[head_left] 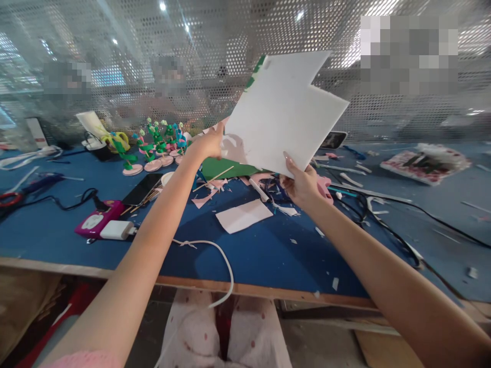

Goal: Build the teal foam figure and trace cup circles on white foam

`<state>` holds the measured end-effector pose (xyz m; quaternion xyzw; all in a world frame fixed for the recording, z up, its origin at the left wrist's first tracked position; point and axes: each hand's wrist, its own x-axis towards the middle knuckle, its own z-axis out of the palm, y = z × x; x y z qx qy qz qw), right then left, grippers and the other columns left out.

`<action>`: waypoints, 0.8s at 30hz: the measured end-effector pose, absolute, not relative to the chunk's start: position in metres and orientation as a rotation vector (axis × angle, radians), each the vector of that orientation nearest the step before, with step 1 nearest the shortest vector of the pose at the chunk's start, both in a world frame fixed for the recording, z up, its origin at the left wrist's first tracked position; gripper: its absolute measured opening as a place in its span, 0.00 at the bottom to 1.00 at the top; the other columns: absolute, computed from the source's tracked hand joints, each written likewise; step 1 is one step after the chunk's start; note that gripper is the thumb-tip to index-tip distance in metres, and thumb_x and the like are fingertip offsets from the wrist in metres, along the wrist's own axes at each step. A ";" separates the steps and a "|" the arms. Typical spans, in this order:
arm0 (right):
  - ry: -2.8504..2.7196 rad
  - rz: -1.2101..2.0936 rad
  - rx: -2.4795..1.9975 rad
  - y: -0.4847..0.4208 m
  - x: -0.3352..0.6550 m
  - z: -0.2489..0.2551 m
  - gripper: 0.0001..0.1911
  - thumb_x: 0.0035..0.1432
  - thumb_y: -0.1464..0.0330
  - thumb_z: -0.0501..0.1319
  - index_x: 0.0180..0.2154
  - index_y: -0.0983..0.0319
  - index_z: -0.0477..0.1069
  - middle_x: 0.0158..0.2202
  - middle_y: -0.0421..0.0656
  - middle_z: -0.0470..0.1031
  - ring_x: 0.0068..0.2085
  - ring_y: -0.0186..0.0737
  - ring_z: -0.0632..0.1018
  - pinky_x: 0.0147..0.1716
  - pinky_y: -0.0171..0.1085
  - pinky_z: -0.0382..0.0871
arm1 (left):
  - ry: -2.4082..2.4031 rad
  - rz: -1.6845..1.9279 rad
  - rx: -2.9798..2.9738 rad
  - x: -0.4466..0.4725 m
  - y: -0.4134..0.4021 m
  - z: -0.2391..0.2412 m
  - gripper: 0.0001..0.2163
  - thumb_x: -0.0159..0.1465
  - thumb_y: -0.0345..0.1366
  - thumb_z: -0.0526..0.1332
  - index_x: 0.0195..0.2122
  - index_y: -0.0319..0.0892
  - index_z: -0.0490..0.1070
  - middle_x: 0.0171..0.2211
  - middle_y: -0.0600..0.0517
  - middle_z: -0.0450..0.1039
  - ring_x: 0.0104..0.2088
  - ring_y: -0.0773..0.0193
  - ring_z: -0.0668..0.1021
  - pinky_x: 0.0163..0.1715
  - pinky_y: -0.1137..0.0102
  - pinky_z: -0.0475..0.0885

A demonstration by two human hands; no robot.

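Note:
A white board (pixel 284 112) with a notch cut in its right side is tilted up above the table. My right hand (pixel 302 181) is closed on its lower edge, thumb on the near face. At the board's left edge is my left hand (pixel 211 143), its fingers bent. What those fingers grip, if anything, is hidden. Green patches (pixel 256 73) show along the board's upper left edge. Below the board lies a green sheet (pixel 226 168), among pink and white scraps. Nearer me rests a pale cut piece of paper (pixel 244 216).
Small twisted green plant models (pixel 155 145) on pink discs stand at the back left. A black phone (pixel 142 189) and a purple power strip (pixel 100 217) with a white charger (pixel 116 230) lie left. Black cables (pixel 397 240) cross the right side. A perforated screen (pixel 215 46) rises behind the table.

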<state>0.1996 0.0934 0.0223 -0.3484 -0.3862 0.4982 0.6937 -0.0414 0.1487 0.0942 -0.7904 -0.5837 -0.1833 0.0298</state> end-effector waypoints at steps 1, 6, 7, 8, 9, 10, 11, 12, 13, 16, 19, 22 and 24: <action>-0.860 1.114 -0.772 0.093 0.199 0.022 0.15 0.40 0.63 0.70 0.29 0.62 0.68 0.24 0.36 0.69 0.17 0.25 0.64 0.10 0.29 0.61 | -1.808 -0.567 -2.375 -0.039 0.146 0.093 0.39 0.45 0.36 0.68 0.57 0.39 0.52 0.53 0.35 0.64 0.48 0.50 0.74 0.46 0.62 0.67; -0.903 1.137 -0.735 0.087 0.198 0.025 0.15 0.39 0.65 0.70 0.30 0.62 0.69 0.27 0.37 0.71 0.15 0.23 0.64 0.12 0.29 0.65 | -1.887 -0.512 -2.218 -0.031 0.145 0.086 0.41 0.46 0.33 0.65 0.61 0.34 0.50 0.54 0.31 0.63 0.50 0.46 0.72 0.47 0.62 0.67; -0.906 1.150 -0.726 0.087 0.198 0.025 0.16 0.39 0.66 0.70 0.31 0.62 0.69 0.27 0.37 0.72 0.16 0.23 0.65 0.13 0.29 0.67 | -1.886 -0.516 -2.249 -0.031 0.147 0.085 0.41 0.46 0.33 0.65 0.61 0.33 0.49 0.52 0.31 0.65 0.49 0.46 0.72 0.47 0.63 0.68; -0.902 1.170 -0.715 0.086 0.199 0.026 0.16 0.39 0.66 0.70 0.32 0.62 0.70 0.28 0.37 0.73 0.16 0.24 0.67 0.14 0.29 0.69 | -1.880 -0.532 -2.287 -0.031 0.149 0.084 0.41 0.46 0.33 0.64 0.61 0.32 0.50 0.50 0.32 0.68 0.48 0.47 0.73 0.46 0.63 0.68; -0.894 1.197 -0.696 0.085 0.199 0.026 0.16 0.38 0.66 0.70 0.32 0.61 0.70 0.28 0.37 0.73 0.17 0.25 0.69 0.17 0.30 0.71 | -1.876 -0.556 -2.317 -0.031 0.150 0.084 0.40 0.46 0.33 0.64 0.61 0.31 0.51 0.48 0.33 0.70 0.47 0.47 0.74 0.45 0.64 0.69; -0.883 1.227 -0.675 0.085 0.199 0.026 0.16 0.38 0.66 0.70 0.32 0.61 0.70 0.28 0.36 0.74 0.19 0.26 0.71 0.19 0.30 0.73 | -1.878 -0.581 -2.328 -0.031 0.151 0.084 0.38 0.47 0.33 0.63 0.60 0.30 0.54 0.46 0.33 0.71 0.47 0.47 0.74 0.44 0.64 0.69; -0.873 1.255 -0.652 0.084 0.198 0.026 0.16 0.38 0.67 0.69 0.32 0.60 0.70 0.29 0.36 0.75 0.20 0.27 0.73 0.22 0.31 0.75 | -1.888 -0.606 -2.318 -0.030 0.151 0.085 0.35 0.47 0.32 0.62 0.58 0.30 0.57 0.45 0.33 0.72 0.46 0.47 0.74 0.44 0.64 0.69; -0.868 1.277 -0.630 0.084 0.198 0.026 0.16 0.38 0.67 0.69 0.32 0.60 0.70 0.29 0.36 0.75 0.22 0.28 0.74 0.25 0.33 0.76 | -1.899 -0.628 -2.293 -0.029 0.150 0.087 0.31 0.48 0.31 0.60 0.56 0.30 0.60 0.45 0.33 0.72 0.46 0.47 0.75 0.43 0.63 0.69; -0.872 1.288 -0.611 0.083 0.197 0.026 0.16 0.38 0.67 0.69 0.32 0.60 0.70 0.29 0.36 0.75 0.23 0.29 0.75 0.27 0.34 0.77 | -1.913 -0.646 -2.265 -0.028 0.148 0.088 0.28 0.49 0.30 0.59 0.54 0.30 0.63 0.46 0.33 0.72 0.46 0.47 0.74 0.44 0.62 0.69; -0.929 1.277 -0.556 0.077 0.192 0.026 0.17 0.36 0.69 0.69 0.32 0.60 0.69 0.30 0.37 0.76 0.25 0.33 0.76 0.31 0.39 0.78 | -1.920 -0.763 -2.233 -0.025 0.145 0.092 0.22 0.52 0.27 0.55 0.50 0.31 0.67 0.46 0.34 0.72 0.49 0.47 0.73 0.47 0.59 0.68; -0.989 1.289 -0.530 0.072 0.188 0.029 0.19 0.37 0.72 0.68 0.35 0.58 0.68 0.30 0.36 0.76 0.28 0.36 0.78 0.35 0.44 0.78 | -1.848 -0.994 -2.255 -0.026 0.148 0.093 0.21 0.53 0.28 0.54 0.50 0.37 0.67 0.48 0.40 0.72 0.52 0.50 0.71 0.53 0.58 0.64; -0.956 1.329 -0.581 0.072 0.188 0.030 0.15 0.41 0.74 0.65 0.35 0.58 0.68 0.30 0.36 0.76 0.26 0.33 0.77 0.34 0.41 0.78 | -1.796 -1.172 -2.249 -0.030 0.157 0.092 0.23 0.54 0.28 0.54 0.52 0.41 0.66 0.52 0.44 0.70 0.55 0.53 0.69 0.56 0.59 0.62; -0.925 1.361 -0.619 0.076 0.190 0.030 0.11 0.43 0.74 0.64 0.32 0.60 0.69 0.29 0.37 0.75 0.23 0.30 0.74 0.30 0.37 0.78 | -1.771 -1.281 -2.244 -0.034 0.161 0.093 0.23 0.54 0.29 0.54 0.53 0.42 0.66 0.51 0.47 0.71 0.55 0.56 0.70 0.56 0.62 0.62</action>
